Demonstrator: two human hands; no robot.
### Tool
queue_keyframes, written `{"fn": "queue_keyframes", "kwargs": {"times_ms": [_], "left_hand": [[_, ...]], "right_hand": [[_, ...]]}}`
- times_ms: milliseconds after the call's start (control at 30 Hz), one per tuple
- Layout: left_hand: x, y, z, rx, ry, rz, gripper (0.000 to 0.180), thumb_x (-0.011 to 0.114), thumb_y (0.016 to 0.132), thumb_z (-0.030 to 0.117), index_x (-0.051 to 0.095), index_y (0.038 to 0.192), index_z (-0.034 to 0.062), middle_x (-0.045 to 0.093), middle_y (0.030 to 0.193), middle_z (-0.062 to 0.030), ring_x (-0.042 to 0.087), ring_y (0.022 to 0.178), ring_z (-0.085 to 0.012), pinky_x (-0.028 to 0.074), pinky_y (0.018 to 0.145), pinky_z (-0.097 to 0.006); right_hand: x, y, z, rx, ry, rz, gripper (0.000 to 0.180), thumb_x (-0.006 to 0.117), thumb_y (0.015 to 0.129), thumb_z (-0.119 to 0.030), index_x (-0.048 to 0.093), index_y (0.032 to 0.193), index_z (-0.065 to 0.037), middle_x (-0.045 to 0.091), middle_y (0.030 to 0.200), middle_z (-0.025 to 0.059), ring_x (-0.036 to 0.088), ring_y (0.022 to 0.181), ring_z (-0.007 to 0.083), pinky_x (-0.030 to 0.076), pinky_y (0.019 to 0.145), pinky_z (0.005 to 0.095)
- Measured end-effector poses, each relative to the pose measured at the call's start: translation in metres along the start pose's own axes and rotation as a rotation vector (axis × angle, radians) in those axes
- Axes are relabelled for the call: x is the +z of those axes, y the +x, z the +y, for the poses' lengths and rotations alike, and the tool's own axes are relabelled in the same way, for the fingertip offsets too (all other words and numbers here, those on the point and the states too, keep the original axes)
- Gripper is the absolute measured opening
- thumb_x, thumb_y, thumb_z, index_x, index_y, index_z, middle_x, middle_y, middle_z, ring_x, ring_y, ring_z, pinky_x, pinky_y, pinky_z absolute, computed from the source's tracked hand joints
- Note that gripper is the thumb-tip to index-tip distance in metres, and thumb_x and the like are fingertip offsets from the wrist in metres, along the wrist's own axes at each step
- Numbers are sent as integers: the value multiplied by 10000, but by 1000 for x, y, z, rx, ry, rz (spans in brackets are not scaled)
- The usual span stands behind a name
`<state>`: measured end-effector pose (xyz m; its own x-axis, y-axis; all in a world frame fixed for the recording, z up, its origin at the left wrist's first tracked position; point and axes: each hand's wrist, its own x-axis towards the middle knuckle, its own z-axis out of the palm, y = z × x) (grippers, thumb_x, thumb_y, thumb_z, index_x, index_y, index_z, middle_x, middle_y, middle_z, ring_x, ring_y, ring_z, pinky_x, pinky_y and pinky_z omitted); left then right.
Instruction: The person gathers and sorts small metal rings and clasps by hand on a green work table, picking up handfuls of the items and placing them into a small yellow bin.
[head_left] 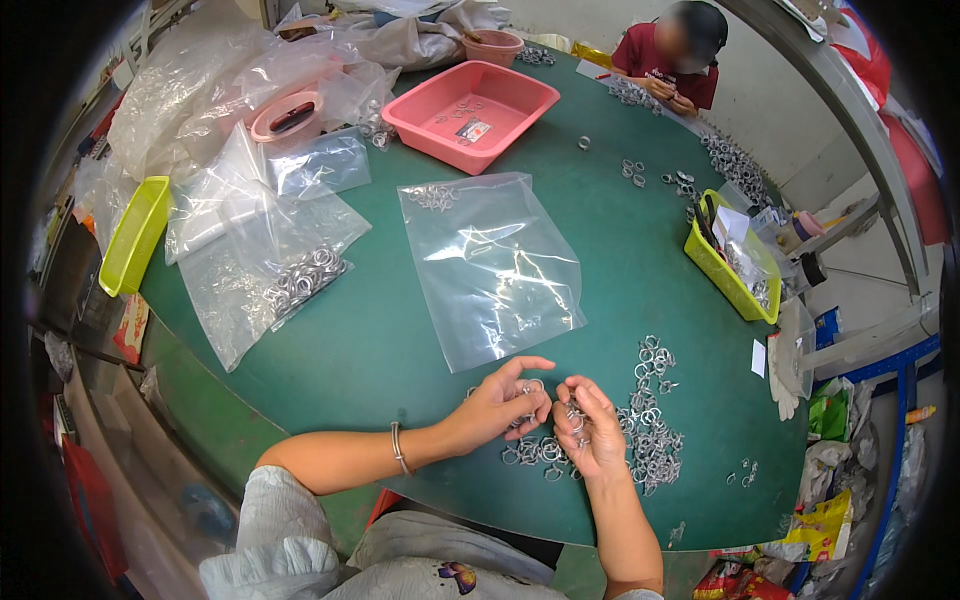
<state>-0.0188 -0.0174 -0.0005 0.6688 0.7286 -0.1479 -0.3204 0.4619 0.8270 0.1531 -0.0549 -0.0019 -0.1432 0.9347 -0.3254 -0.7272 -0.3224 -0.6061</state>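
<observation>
While the left forearm slants in from the lower left with a bracelet [400,448] at the wrist, the left hand [505,402] curls its fingers around some rings [532,390], index finger stretched toward the right hand [599,432], which points up from the lower edge with its fingers bent around more rings. Both hands are close together above the near side of the worktop [350,360], beside a loose pile [657,455] of rings. Fingers hide how many rings each holds, the hands cover part of the pile, and the lower edge cuts off the right sleeve [638,595].
</observation>
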Motion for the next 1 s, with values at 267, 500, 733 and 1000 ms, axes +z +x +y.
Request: {"fn": "queue_keyframes", "kwargs": {"times_ms": [267,500,733,1000], "left_hand": [[4,-4,3,-36,121,-77,474,473,897,97,264,1322,74,479,697,-8,415,539,-50,352,452,-190],[3,-2,0,24,301,-126,547,504,868,27,248,1348,83,539,813,-34,467,688,-46,387,577,-189],[2,-2,-5,69,339,-172,531,506,853,5,270,1325,64,572,892,-65,506,775,-61,433,628,-218],[-4,3,3,-77,67,-91,488,535,885,73,303,1313,60,513,817,-47,470,653,-70,356,480,-187]], "right_hand": [[12,-7,-1,-17,-464,-9,244,593,852,-79,592,1069,31,518,616,28,396,427,64,267,364,183],[17,-9,1,-59,-629,90,189,624,816,-17,629,999,27,527,619,3,413,454,36,274,382,170],[21,-10,4,-228,-755,92,53,616,803,30,632,852,17,582,833,34,490,539,62,328,419,172],[8,-6,-6,-98,-111,40,99,533,848,-44,568,941,-40,564,963,140,506,552,141,318,354,186]]}}
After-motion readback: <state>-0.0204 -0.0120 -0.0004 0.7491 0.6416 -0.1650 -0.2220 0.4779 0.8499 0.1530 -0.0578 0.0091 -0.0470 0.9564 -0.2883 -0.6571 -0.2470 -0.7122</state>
